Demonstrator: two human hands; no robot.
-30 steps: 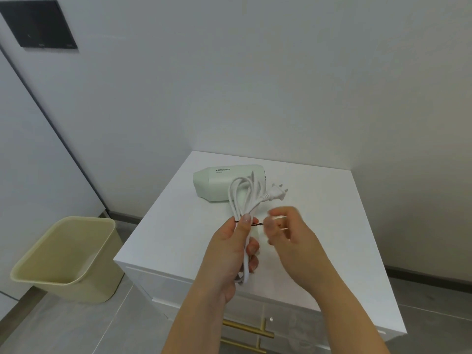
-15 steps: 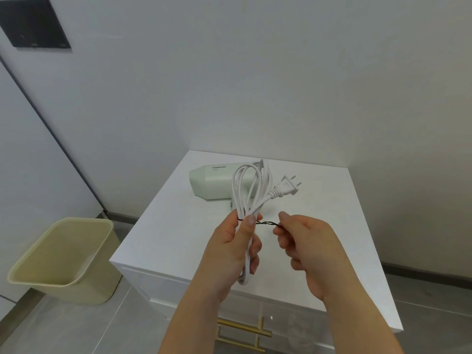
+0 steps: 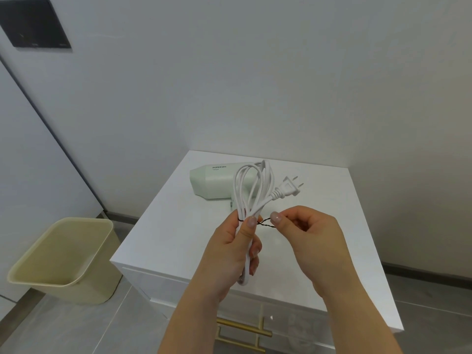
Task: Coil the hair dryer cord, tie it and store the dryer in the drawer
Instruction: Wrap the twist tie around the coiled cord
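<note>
- Fingers [image 3: 251, 226] of the left hand [image 3: 229, 254] curl round the bundled white cord [image 3: 251, 185]. The thumb presses across it where a thin dark twist tie [image 3: 265, 223] circles the bundle.
- Right hand [image 3: 311, 241], at three o'clock of the left, pinches the tie's twisted tail between thumb and forefinger, its other fingers curled in.
- Cord loops rise toward twelve o'clock above the left fist, and the two-pin plug [image 3: 288, 187] sticks out toward two.
- Pale green hair dryer [image 3: 214, 183] lies on its side on the white cabinet top [image 3: 178, 238], at twelve o'clock of the hands, partly behind the loops.
- Drawer front [image 3: 293, 325] under the top is closed, with a gold handle [image 3: 242, 328] at six o'clock; its inside is hidden.
- Beige bin [image 3: 63, 259] stands on the floor at nine o'clock of the cabinet, open-topped, showing only its own inner walls.
</note>
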